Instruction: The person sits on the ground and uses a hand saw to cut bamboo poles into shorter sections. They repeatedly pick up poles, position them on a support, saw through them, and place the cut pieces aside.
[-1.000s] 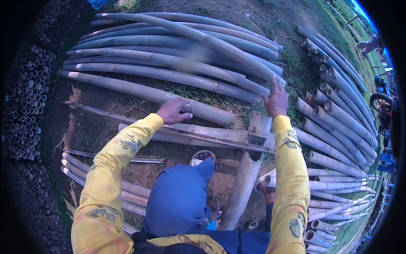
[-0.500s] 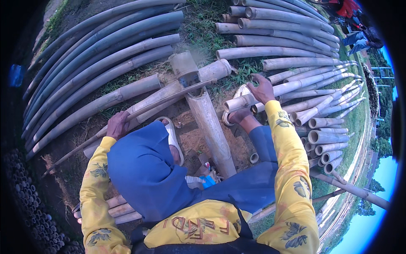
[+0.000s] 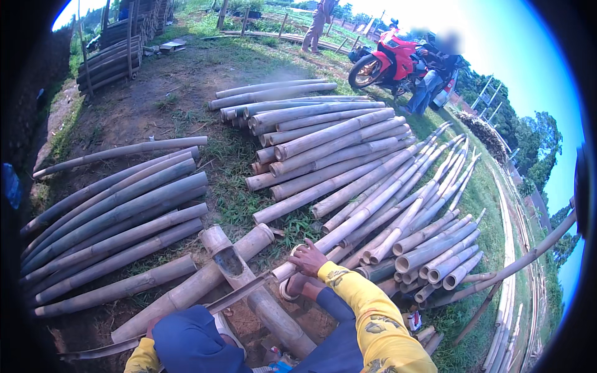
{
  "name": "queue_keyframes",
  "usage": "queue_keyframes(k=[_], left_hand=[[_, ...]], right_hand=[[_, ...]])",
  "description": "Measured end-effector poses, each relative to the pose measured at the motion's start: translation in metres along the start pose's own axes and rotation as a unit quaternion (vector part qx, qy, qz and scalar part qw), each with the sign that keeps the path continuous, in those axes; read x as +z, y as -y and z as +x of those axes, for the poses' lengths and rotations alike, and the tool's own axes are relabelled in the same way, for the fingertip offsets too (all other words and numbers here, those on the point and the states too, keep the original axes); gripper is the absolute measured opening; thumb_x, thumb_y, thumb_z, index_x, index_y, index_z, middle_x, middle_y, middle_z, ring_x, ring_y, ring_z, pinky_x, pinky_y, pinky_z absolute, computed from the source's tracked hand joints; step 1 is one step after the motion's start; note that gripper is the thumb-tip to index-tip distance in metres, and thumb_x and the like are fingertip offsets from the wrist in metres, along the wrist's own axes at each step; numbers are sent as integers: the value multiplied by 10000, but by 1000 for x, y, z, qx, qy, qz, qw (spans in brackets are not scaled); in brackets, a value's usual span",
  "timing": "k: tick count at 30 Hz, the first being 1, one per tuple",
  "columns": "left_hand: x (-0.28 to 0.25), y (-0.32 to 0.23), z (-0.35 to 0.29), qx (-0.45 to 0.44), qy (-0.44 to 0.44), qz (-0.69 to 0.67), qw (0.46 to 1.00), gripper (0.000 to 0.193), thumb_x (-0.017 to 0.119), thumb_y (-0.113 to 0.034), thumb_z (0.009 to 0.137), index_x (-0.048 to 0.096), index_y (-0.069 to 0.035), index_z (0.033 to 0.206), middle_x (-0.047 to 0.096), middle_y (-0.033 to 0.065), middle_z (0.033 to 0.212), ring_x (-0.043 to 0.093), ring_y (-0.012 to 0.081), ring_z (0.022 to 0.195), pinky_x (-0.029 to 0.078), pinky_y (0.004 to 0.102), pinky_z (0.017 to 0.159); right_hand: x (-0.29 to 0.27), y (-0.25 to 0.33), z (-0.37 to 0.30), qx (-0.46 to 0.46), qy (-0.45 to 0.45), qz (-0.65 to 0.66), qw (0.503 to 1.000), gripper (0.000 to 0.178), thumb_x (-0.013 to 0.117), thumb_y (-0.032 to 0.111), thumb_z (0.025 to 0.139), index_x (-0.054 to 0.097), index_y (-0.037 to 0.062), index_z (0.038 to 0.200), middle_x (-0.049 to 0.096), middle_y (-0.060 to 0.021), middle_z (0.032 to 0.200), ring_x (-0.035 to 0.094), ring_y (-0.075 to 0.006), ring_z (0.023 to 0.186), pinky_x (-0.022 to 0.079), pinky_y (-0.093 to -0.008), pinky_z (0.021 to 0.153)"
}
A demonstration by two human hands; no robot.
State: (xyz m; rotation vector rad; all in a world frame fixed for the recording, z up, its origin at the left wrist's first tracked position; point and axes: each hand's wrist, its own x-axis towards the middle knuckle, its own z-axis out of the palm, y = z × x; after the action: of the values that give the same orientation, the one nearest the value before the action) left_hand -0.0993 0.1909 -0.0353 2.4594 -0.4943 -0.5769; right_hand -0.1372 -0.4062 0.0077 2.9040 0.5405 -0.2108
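Observation:
My right hand [image 3: 306, 258] is closed over a pale bamboo pole [image 3: 336, 236] near its cut end, beside my foot. That pole runs up to the right among other poles. My left hand [image 3: 151, 327], mostly hidden behind my knee, grips a long narrow strip [image 3: 239, 293], perhaps split bamboo. The strip slants up to the right across a thick bamboo post [image 3: 272, 314] between my legs. Near its upper end the post has a cut-out opening, and it rests across a thick bamboo log [image 3: 171, 303].
Stacked bamboo poles lie to the left [image 3: 118, 217] and ahead [image 3: 329, 143]. Shorter pieces [image 3: 438, 255] are piled at the right. A slanting pole [image 3: 522, 264] crosses the right side. Farther off are a red motorcycle [image 3: 392, 59] with a person beside it, and another person standing [image 3: 318, 25].
The view has tilted up and shows more of the yard. My right hand, raised with fingers apart before, now lies closed over the bamboo pole. My left hand still holds the strip.

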Motion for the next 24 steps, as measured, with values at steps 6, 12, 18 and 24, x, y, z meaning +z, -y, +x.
queue_keyframes(k=[6,12,18,24], left_hand=[[4,4,12,7,-5,13,1000,237,634,-278,912,663,-97,1062,694,159,925,684,381,861,536,451,771],[11,12,14,21,-27,-3,999,238,633,-262,910,646,-69,1049,667,156,887,669,366,830,527,441,759],[-3,15,10,44,-130,-72,988,242,633,-246,907,629,-40,1035,640,154,850,654,352,800,518,430,747],[-86,-48,-24,84,-410,-101,903,227,643,-170,886,595,-12,1041,595,139,843,615,313,764,505,413,724]], right_hand=[[-42,-13,40,-16,-87,-19,996,384,691,221,874,592,168,1241,633,-38,987,645,-232,1110,231,-613,1233],[-112,2,59,-73,-132,-44,988,329,709,214,817,591,100,1102,602,-45,880,658,-249,979,270,-575,1228],[-138,116,122,-161,-216,0,963,257,704,178,755,597,87,971,597,-60,830,659,-256,908,302,-541,1219],[-105,269,191,-161,-247,113,949,124,633,131,816,597,68,917,628,-109,869,664,-290,966,322,-549,1193]])
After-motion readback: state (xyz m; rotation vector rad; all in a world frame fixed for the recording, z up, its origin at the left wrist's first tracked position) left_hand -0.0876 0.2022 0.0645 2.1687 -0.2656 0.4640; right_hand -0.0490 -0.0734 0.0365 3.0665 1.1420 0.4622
